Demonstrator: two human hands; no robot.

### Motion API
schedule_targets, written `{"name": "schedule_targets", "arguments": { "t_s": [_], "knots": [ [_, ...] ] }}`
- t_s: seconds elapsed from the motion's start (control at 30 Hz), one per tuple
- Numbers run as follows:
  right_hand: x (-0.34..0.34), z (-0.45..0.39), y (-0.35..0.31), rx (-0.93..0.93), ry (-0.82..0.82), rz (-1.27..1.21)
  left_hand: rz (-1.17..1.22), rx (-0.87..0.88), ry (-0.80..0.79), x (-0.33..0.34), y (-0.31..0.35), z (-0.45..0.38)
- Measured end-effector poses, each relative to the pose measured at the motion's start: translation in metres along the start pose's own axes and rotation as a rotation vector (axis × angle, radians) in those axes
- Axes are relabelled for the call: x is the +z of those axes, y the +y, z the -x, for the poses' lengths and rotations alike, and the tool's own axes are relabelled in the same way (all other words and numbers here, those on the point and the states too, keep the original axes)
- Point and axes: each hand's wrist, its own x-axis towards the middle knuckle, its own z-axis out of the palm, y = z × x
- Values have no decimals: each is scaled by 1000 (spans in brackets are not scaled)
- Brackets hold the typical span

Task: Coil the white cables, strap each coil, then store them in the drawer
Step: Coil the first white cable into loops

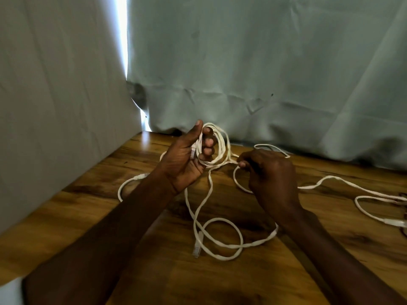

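My left hand (187, 159) is raised over the wooden table (88, 212) and grips a small coil of white cable (221, 146), with several loops wound round its curled fingers and a clear plug pressed against the palm. My right hand (268, 172) pinches the same cable just right of the coil. The loose rest of the cable (220, 238) lies in loops on the table below, ending in a clear plug (196, 249). A second white cable (363, 192) trails off to the right edge. No strap or drawer is in view.
A pale blue-grey curtain (264, 73) hangs along the table's far edge, and a grey cloth panel (55, 95) closes the left side. Another cable end with a plug (138, 177) lies behind my left forearm. Small dark items sit at the far right edge.
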Motion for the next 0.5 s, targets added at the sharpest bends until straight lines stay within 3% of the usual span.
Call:
{"name": "schedule_targets", "arguments": {
  "t_s": [0.17,0.33,0.43,0.5],
  "knots": [
    [11,2,-14,-80,-187,-15,-226,92,22,3,-13,-4],
    [9,0,-14,-116,-181,-195,-474,167,33,8,-18,-4],
    [10,4,-21,-202,-129,-163,-808,212,67,10,-27,0],
    [9,4,-22,-233,-72,-159,-843,177,20,11,-31,2]
  ]
}}
